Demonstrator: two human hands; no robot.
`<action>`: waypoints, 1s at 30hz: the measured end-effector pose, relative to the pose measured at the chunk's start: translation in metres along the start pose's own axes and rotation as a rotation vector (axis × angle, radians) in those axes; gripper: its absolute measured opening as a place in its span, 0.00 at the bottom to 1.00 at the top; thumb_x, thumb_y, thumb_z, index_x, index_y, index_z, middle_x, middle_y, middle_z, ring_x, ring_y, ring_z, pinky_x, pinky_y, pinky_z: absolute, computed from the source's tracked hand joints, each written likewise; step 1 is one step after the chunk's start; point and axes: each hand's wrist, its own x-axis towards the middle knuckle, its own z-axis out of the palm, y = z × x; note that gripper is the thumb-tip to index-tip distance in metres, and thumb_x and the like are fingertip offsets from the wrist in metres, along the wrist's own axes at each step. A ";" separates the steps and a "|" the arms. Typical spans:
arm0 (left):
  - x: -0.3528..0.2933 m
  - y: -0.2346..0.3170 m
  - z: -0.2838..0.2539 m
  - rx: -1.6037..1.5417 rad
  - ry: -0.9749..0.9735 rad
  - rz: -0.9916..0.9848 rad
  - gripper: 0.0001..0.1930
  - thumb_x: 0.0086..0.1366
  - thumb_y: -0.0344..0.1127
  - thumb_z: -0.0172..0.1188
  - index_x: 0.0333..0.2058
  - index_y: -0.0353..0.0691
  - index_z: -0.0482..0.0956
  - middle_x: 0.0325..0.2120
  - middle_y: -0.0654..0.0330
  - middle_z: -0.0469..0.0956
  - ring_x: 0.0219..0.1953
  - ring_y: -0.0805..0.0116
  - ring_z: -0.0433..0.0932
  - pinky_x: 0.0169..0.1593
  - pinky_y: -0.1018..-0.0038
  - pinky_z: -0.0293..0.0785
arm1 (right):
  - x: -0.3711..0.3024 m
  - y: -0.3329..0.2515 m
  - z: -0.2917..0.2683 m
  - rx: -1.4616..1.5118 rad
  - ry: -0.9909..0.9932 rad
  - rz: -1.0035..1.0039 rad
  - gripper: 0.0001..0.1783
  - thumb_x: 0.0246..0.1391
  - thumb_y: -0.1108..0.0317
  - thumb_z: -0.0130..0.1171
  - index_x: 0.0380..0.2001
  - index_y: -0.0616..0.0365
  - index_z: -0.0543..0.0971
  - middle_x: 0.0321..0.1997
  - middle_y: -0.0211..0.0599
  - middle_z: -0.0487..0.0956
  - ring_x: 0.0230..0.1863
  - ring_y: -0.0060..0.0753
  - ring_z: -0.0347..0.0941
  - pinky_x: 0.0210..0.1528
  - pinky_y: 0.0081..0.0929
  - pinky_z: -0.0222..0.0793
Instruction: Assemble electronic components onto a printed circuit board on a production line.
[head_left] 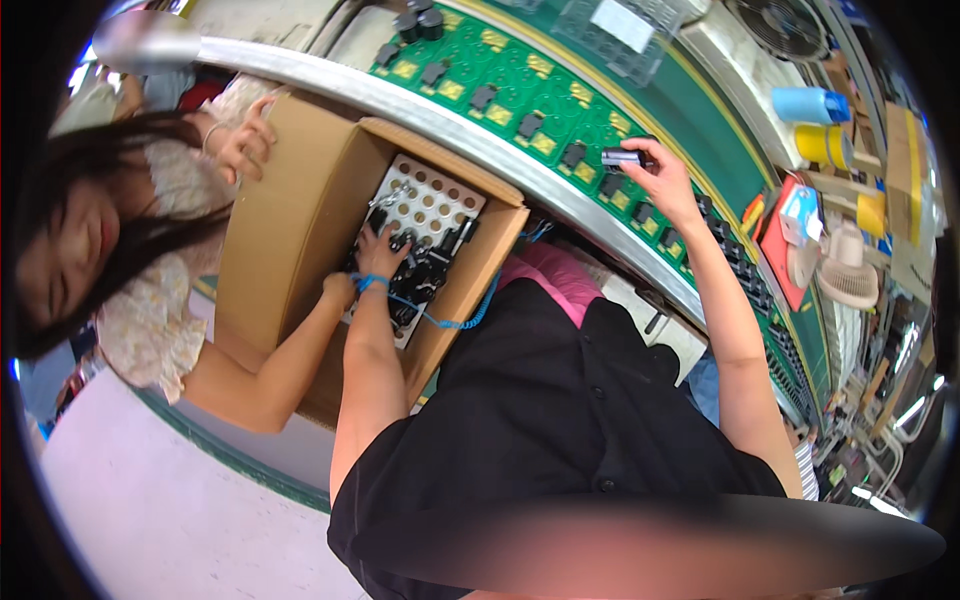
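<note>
My right hand pinches a black cylindrical capacitor with a pale stripe, held just above a row of green circuit boards. Inside an open cardboard box to the left, my left hand rests with fingers apart on a heap of black cylindrical capacitors. These lie partly over a white tray with round holes. A blue wristband with a coiled cord circles my left wrist. What lies under my left fingers is partly hidden.
At the left a co-worker's hand holds the box flap, and their other arm reaches into the box. A metal rail edges the line. Clear plastic trays, a fan and blue and yellow rolls stand beyond.
</note>
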 end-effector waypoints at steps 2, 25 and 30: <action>-0.003 -0.003 -0.011 0.058 -0.102 -0.122 0.31 0.46 0.58 0.62 0.49 0.55 0.70 0.56 0.45 0.55 0.53 0.39 0.59 0.47 0.47 0.66 | 0.006 -0.009 -0.009 -0.215 0.090 -0.020 0.16 0.46 0.70 0.61 0.41 0.58 0.76 0.36 0.29 0.75 0.35 0.18 0.69 0.38 0.17 0.65; 0.039 -0.018 0.000 -0.248 -0.168 -0.277 0.30 0.44 0.28 0.65 0.48 0.51 0.68 0.49 0.47 0.62 0.46 0.36 0.66 0.48 0.51 0.67 | 0.056 0.018 -0.012 -0.789 -0.029 -0.064 0.18 0.42 0.64 0.60 0.41 0.51 0.76 0.36 0.39 0.79 0.43 0.40 0.73 0.48 0.36 0.58; 0.035 0.002 -0.031 -0.195 -0.031 -0.152 0.24 0.46 0.26 0.60 0.44 0.49 0.69 0.45 0.47 0.64 0.44 0.37 0.66 0.46 0.52 0.68 | 0.053 0.020 -0.017 -0.795 0.019 -0.052 0.17 0.42 0.64 0.60 0.40 0.51 0.77 0.35 0.39 0.79 0.42 0.40 0.72 0.48 0.36 0.58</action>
